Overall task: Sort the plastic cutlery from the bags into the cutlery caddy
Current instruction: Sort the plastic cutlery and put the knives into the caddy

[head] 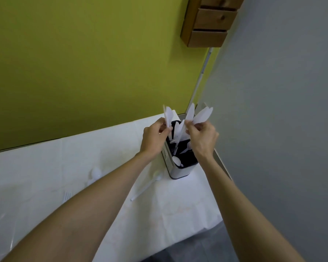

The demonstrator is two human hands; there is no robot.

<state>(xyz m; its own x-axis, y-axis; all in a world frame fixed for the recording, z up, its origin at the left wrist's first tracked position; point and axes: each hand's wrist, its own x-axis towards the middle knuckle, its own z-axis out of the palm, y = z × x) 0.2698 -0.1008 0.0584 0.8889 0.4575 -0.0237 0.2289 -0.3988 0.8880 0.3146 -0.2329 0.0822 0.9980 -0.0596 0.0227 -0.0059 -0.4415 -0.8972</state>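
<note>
Only two arms show of the person. The left forearm (95, 205) is bare along its whole visible length, broad and smooth where it lies nearest the camera and narrowing to a slim wrist. The right forearm (240, 205) is bare in the same way, and it too tapers evenly toward the wrist. The left hand (153, 138) is bare, its back smooth and rounded, its fingers slightly blurred. The right hand (203, 138) is bare as well, its knuckles showing as a low ridge across the back. Whatever is worn higher up lies out of view.
</note>
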